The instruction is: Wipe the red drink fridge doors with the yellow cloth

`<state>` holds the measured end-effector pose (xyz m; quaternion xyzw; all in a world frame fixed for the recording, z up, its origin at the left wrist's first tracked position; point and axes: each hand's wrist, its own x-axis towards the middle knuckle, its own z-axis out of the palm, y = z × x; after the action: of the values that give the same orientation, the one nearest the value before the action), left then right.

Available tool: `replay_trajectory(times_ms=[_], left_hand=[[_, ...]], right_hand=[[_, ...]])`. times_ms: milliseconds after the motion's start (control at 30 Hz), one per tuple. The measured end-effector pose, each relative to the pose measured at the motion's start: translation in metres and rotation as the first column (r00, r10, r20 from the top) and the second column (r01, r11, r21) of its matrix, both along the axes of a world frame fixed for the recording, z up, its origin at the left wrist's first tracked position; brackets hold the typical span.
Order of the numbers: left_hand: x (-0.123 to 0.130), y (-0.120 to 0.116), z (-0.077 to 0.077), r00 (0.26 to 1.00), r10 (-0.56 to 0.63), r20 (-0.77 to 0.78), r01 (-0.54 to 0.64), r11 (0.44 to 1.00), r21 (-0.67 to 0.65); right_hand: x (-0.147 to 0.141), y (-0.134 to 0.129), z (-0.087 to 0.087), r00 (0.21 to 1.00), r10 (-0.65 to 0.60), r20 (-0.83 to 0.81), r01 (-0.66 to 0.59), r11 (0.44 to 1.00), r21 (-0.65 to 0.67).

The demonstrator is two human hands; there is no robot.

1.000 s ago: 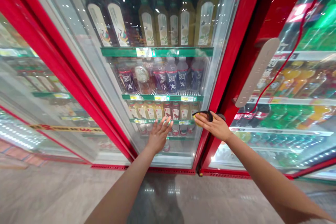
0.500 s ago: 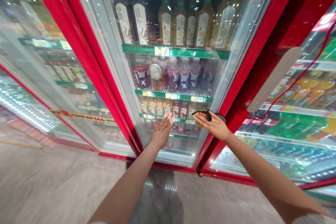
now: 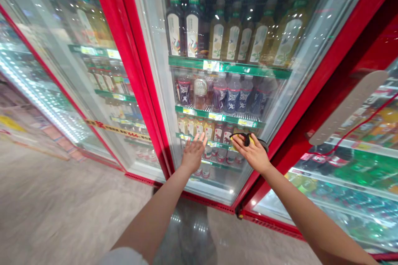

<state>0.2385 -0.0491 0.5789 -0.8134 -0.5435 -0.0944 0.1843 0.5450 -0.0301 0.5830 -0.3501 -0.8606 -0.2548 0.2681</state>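
vs a second ago: view has swung, so the middle fridge (image 3: 214, 190) with its shelves and bottles sits further right, and more of the left fridge (image 3: 93, 116) and the lit case (image 3: 34, 78) shows. both hands stay at about the same spot in view, but against the red frame (image 3: 311, 87) they've gone left; pad now further in over the glass. more pale sleeve (image 3: 124, 255) showing at the left arm.

right hand (image 3: 256, 157): has the black and yellow pad (image 3: 263, 145), fingers stretched flat along it, black strap (image 3: 247, 140) across them. thumb hidden, can't tell how tight. pad is in front of the glass door, near the right frame edge, lower shelves behind. left hand (image 3: 194, 153): fingers spread, holds nothing, palm towards the glass; can't tell if touching.

behind the glass: tall bottles (image 3: 192, 29) on top, small bottles (image 3: 233, 95) under, then jars or cans (image 3: 222, 155) lower, too small to tell. green shelf edges with price tags.

room: grey shiny floor (image 3: 93, 207), lights reflected, dark patch below the hands. left fridge has a yellow banner (image 3: 120, 130). right fridge (image 3: 370, 169) holds green and orange drinks.
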Motion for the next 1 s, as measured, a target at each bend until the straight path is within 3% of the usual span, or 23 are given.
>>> replay_trajectory(times_ms=[100, 200, 333, 433, 567, 667, 767, 833, 933, 1000], left_hand=[[-0.008, 0.002, 0.005, 1.000, 0.010, 0.020, -0.010, 1.000, 0.005], [-0.009, 0.004, 0.002, 1.000, -0.008, 0.016, 0.007, 1.000, 0.014], [-0.019, 0.005, 0.002, 1.000, -0.014, 0.011, 0.014, 1.000, 0.023], [-0.041, 0.008, 0.011, 1.000, -0.010, 0.025, 0.009, 0.999, 0.038], [-0.068, 0.018, 0.019, 0.997, -0.068, 0.022, 0.066, 0.995, 0.081], [-0.078, 0.024, 0.014, 0.995, -0.096, 0.014, 0.095, 0.991, 0.100], [-0.090, 0.024, 0.006, 0.995, -0.099, 0.023, 0.097, 0.991, 0.098], [-0.101, 0.023, 0.004, 0.994, -0.100, 0.040, 0.096, 0.991, 0.091], [-0.119, 0.025, 0.006, 0.994, -0.085, 0.068, 0.079, 0.994, 0.078], [-0.126, 0.027, 0.007, 0.994, -0.078, 0.072, 0.074, 0.995, 0.067]], right_hand=[[-0.037, 0.007, 0.007, 0.994, -0.069, -0.089, 0.073, 0.997, 0.032], [-0.062, 0.010, -0.008, 0.998, -0.026, -0.053, 0.027, 0.999, 0.026], [-0.049, 0.005, -0.024, 0.990, 0.100, 0.097, -0.102, 0.995, 0.015], [-0.046, 0.004, -0.014, 0.998, 0.014, 0.063, -0.016, 0.999, 0.040], [-0.095, 0.015, -0.001, 0.989, -0.117, -0.096, 0.124, 0.990, 0.068], [-0.125, 0.021, -0.014, 0.995, -0.076, -0.064, 0.081, 0.994, 0.079], [-0.115, 0.014, -0.030, 0.999, 0.014, 0.036, -0.017, 0.997, 0.071], [-0.096, 0.007, -0.031, 0.997, 0.033, 0.064, -0.037, 0.998, 0.060], [-0.086, 0.004, -0.014, 0.999, -0.015, 0.029, 0.014, 0.999, 0.048], [-0.105, 0.009, -0.001, 0.997, -0.071, -0.032, 0.073, 0.996, 0.053]])
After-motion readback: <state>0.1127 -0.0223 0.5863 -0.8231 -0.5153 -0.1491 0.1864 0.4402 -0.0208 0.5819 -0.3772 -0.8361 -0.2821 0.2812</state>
